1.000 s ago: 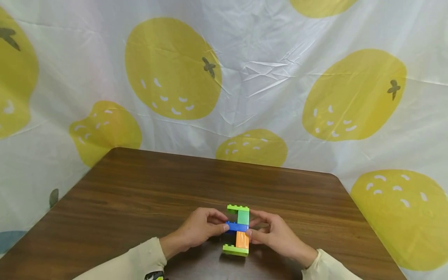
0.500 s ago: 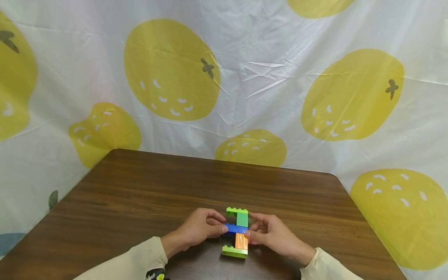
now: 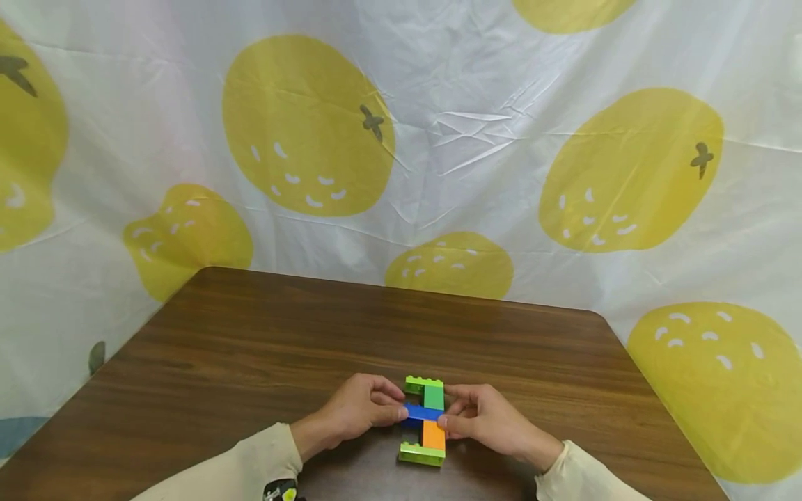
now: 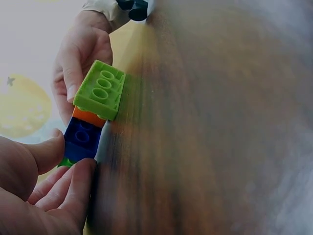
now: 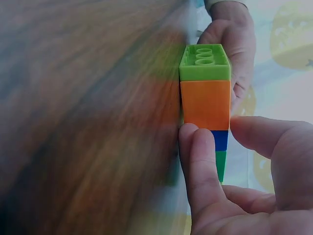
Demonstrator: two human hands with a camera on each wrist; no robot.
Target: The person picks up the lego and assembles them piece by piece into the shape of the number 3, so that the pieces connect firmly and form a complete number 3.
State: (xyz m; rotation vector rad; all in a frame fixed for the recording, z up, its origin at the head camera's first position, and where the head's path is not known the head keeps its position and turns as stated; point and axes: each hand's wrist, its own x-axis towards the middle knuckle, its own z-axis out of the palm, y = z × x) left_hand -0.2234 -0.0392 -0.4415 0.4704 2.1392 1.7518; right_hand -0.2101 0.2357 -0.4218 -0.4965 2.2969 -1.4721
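Observation:
A toy building-brick assembly stands low over the table in the head view. Its far bar is a lime brick (image 3: pixel 424 382), followed by a green brick (image 3: pixel 434 397), a blue brick (image 3: pixel 421 412), an orange brick (image 3: pixel 433 434) and a near lime brick (image 3: pixel 421 455). My left hand (image 3: pixel 357 409) pinches the blue brick's left end between thumb and fingers. From the other side, my right hand (image 3: pixel 495 421) grips the assembly, thumb near where blue meets orange. In the right wrist view, fingertips lie against the orange brick (image 5: pixel 205 104). Hollow undersides of the lime brick (image 4: pixel 101 88) face the left wrist camera.
The dark wooden table (image 3: pixel 301 327) extends beyond and to both sides of the hands. Behind it hangs a white curtain (image 3: pixel 464 174) with large yellow lemon prints. A dark watch-like band (image 3: pixel 280 490) sits at the left sleeve.
The brick assembly has moved slightly towards the person and tilted a little, with the glare gone from the orange brick. Both hands keep their hold.

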